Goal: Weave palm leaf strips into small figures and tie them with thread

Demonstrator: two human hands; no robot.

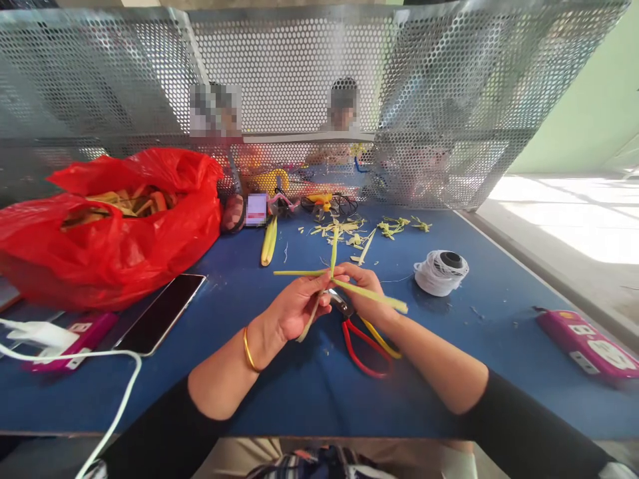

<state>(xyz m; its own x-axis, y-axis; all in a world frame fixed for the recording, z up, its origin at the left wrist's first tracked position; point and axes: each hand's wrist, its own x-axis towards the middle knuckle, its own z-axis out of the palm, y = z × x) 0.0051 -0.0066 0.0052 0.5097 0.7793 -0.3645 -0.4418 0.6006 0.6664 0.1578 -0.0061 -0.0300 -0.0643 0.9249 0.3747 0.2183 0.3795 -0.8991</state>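
Observation:
My left hand [295,307] and my right hand [363,293] meet above the blue table [279,392], both pinching thin yellow-green leaf strips [372,295] that cross each other between my fingers. One strip points left, one up, one toward the right. A gold bangle circles my left wrist. Red-and-yellow handled scissors [367,342] lie on the table just under my right hand.
A red plastic bag [114,226] of leaf pieces sits at the left, a dark phone [160,313] beside it. A white thread spool [440,271] lies to the right, a pink power strip [586,346] further right. Leaf scraps [349,233] lie ahead. Two people sit behind a perforated metal screen [299,86].

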